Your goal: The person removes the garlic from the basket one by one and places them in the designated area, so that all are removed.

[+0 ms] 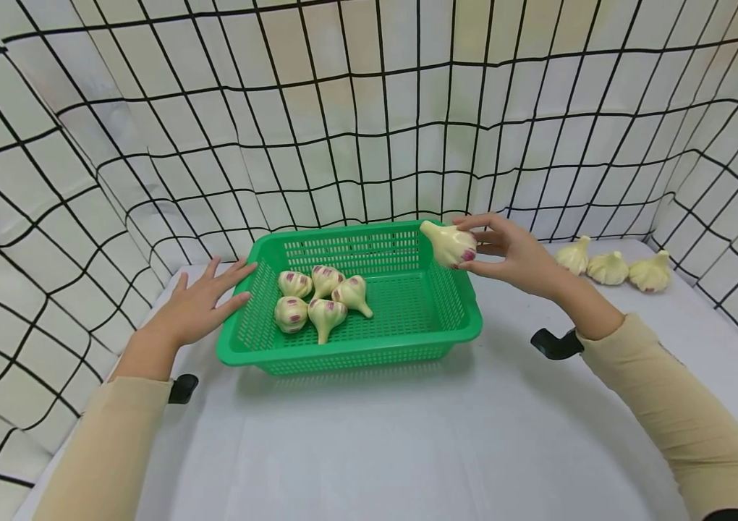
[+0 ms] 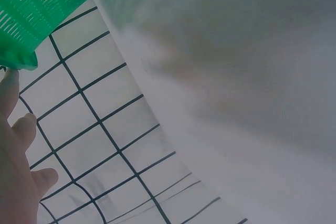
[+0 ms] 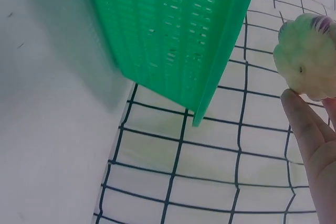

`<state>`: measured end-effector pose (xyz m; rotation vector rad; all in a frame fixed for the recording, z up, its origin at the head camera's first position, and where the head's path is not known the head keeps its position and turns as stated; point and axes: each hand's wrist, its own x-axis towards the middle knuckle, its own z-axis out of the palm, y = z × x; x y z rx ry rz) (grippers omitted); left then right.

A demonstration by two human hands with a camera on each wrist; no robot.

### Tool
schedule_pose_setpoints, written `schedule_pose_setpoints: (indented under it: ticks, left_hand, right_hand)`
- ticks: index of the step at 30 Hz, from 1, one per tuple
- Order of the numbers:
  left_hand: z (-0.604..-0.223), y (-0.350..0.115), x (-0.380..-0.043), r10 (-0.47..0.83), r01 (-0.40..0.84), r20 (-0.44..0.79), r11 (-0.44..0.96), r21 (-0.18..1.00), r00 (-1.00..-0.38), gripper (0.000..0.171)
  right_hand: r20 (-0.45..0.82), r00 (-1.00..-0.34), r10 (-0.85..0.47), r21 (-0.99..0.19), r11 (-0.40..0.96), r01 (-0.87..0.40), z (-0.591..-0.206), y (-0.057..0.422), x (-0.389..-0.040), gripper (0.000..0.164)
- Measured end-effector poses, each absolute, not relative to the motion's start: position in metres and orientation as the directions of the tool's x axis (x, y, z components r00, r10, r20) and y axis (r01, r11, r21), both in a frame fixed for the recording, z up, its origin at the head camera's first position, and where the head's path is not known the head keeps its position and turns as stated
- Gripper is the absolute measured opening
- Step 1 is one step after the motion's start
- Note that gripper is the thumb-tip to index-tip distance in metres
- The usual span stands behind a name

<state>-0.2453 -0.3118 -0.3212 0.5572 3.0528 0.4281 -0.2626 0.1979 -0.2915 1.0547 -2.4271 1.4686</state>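
Observation:
My right hand (image 1: 517, 253) pinches a garlic bulb (image 1: 452, 246) by its fingertips, above the right end of a green plastic basket (image 1: 349, 354). The bulb's stem points up and left, and purple patches mark its base. In the right wrist view the same bulb (image 3: 304, 56) sits against the fingers, beside the basket wall. My left hand (image 1: 196, 307) is spread, fingertips at the basket's left rim. Several garlic bulbs (image 1: 326, 312) with purple patches lie together in the left half of the basket.
Three pale garlic bulbs (image 1: 607, 268) stand on the white table (image 1: 369, 441) at the right, beyond my right forearm. A black grid net (image 1: 369, 137) over white sheeting encloses the back and both sides, close behind the basket.

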Motion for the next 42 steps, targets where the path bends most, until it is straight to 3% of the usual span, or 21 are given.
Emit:
schedule_pose_setpoints:
  ticks: [25, 32, 42]
  left_hand:
    - [-0.320, -0.312, -0.246, 0.354, 0.352, 0.041, 0.898, 0.265, -0.934, 0.068]
    - [-0.320, -0.312, -0.246, 0.353, 0.352, 0.042, 0.899, 0.260, -0.935, 0.068]
    - [-0.321, -0.312, -0.245, 0.351, 0.349, 0.039, 0.899, 0.264, -0.935, 0.068]
  right_hand:
    - [0.480, -0.807, -0.345, -0.740, 0.335, -0.583, -0.316, 0.256, -0.252, 0.048]
    - [0.423, -0.848, -0.321, -0.770, 0.367, -0.522, -0.324, 0.271, -0.249, 0.048]
    - [0.313, -0.910, -0.272, -0.786, 0.463, -0.409, -0.332, 0.292, -0.249, 0.066]
